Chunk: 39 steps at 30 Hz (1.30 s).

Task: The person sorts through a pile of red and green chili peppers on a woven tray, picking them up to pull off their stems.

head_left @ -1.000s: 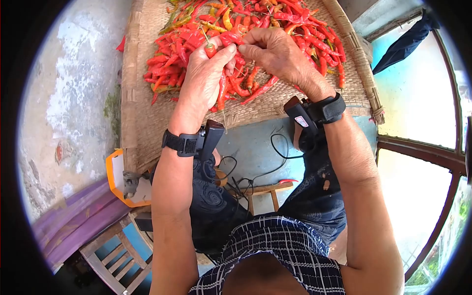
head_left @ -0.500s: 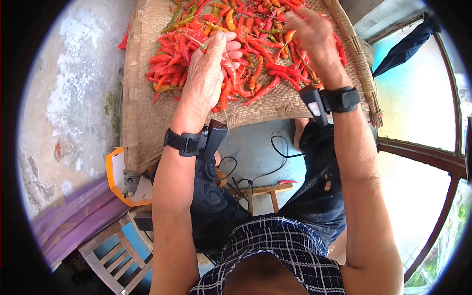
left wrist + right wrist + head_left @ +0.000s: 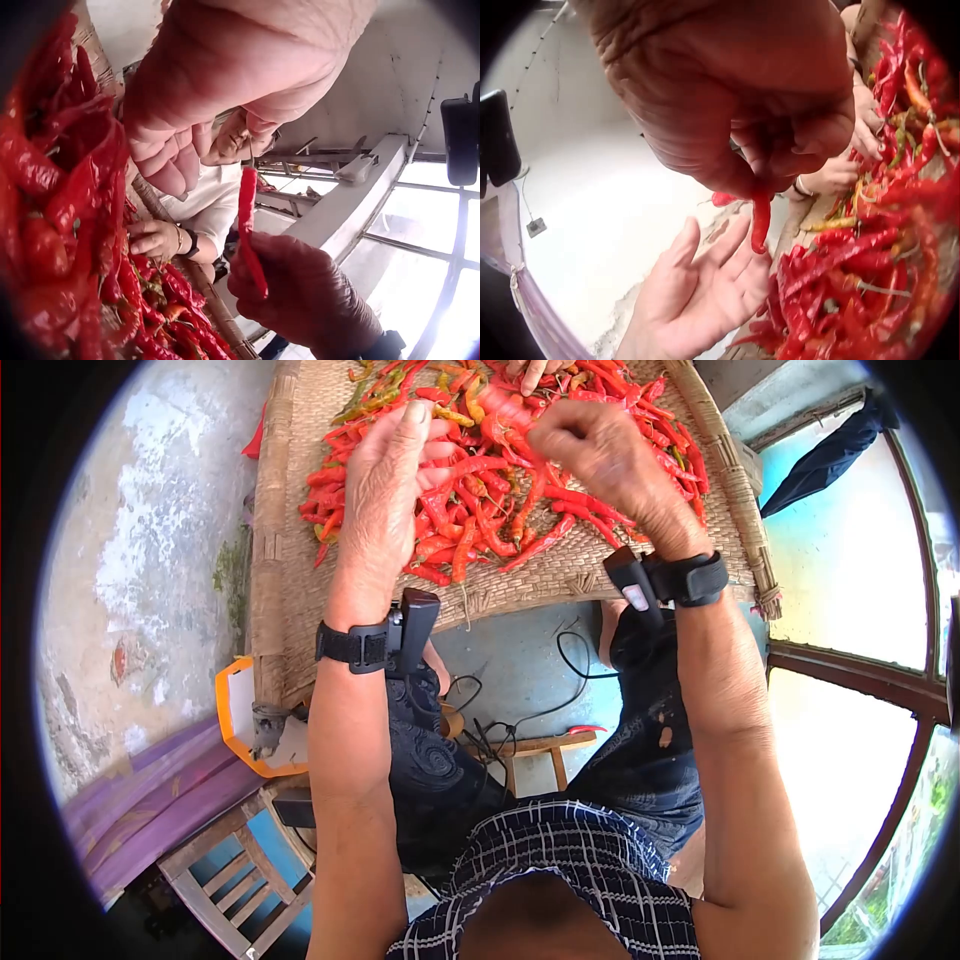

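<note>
A heap of red chili peppers (image 3: 470, 510) lies under and between both hands. My right hand (image 3: 615, 465) pinches one red chili pepper (image 3: 760, 225) between thumb and fingers, and the pepper hangs down in the right wrist view. To its left, my left hand (image 3: 380, 510) is held palm up over the heap's left side. In the right wrist view the left hand's palm (image 3: 697, 296) has nothing in it, its fingers spread and thumb out. The left wrist view shows the held pepper's thin stem pointing up near my left thumb.
The peppers lie on a woven mat (image 3: 290, 590) with a rolled rim. Across it, another person's hand (image 3: 537, 372) reaches into the heap. A peeling wall (image 3: 150, 560) stands at left, windows (image 3: 850, 560) at right. Below are a wooden stool (image 3: 535, 748) and black cables (image 3: 560, 700).
My left hand held a pepper with its stem up; its palm has opened and moved left. The right hand swung out right, then came back inward with a pepper. Another person's hand has appeared.
</note>
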Tool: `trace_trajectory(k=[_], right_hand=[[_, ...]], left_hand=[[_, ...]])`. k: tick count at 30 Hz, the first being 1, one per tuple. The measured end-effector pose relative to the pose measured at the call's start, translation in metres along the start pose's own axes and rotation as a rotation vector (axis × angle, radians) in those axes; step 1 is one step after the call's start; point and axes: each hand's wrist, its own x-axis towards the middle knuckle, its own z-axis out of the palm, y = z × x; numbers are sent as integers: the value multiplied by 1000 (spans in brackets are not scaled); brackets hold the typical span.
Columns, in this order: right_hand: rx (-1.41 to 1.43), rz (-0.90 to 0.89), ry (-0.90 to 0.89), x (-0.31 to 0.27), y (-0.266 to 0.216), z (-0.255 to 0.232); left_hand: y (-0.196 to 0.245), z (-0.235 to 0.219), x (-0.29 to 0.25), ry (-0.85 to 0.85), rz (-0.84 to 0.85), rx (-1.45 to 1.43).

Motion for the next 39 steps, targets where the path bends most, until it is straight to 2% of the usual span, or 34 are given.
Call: trace_trajectory(k=[2,3,4,6,7,8,9,10,11,12,14,15,17,20,25,27,28,30,32,34,36,37,39], right_hand=[[115,188,128,1,5,-16],[47,182,169,3,15,-26],[-19,177,210,6,19,-35],[-226,145,396,4,27,-45],[-253,115,406,6,29,-43],[-280,85,417,7,31,-42],[-280,87,418,4,33,-39],[-333,131,164,0,24,-32],[-382,172,-91,-3,18,-28],[-382,174,-90,-9,21,-22],[-717,48,-309,-23,24,-7],[-718,49,-309,-26,26,-4],[-906,205,-492,-24,11,3],[-931,133,-454,-27,34,13],[-848,180,-455,-20,39,17],[-806,200,-446,-16,34,12],[-713,163,-420,-13,25,5],[-620,127,-392,-10,18,-2],[-296,181,-271,-7,20,-7],[-253,205,-268,-3,23,-9],[-42,135,-258,-2,28,-8],[50,172,-285,-4,24,-7],[116,201,-342,-4,15,-6]], left_hand=[[0,-8,2,59,134,295],[-5,-14,5,24,185,426],[-7,-14,3,27,185,426],[-13,-10,0,-107,274,802],[-16,-6,-2,-175,451,913],[-18,-3,-5,-177,452,912],[-20,0,-10,-299,473,993],[-20,4,-14,-421,493,1071],[-25,7,-17,-471,581,1099],[-28,10,-19,-472,581,1098],[-32,16,-25,-557,488,1227],[-41,16,-26,-551,569,1236],[-46,18,-28,-547,581,1288],[-52,21,-29,-548,581,1384],[-61,20,-25,-512,583,1441],[-62,23,-22,-499,484,1511],[-58,27,-22,-496,482,1510],[-49,33,-19,-494,216,1506],[-45,32,-18,-449,185,1454],[-43,29,-15,-404,159,1405],[-46,26,-9,-226,42,650],[-44,23,-5,-287,-76,362],[-41,18,-2,-342,-96,295]])
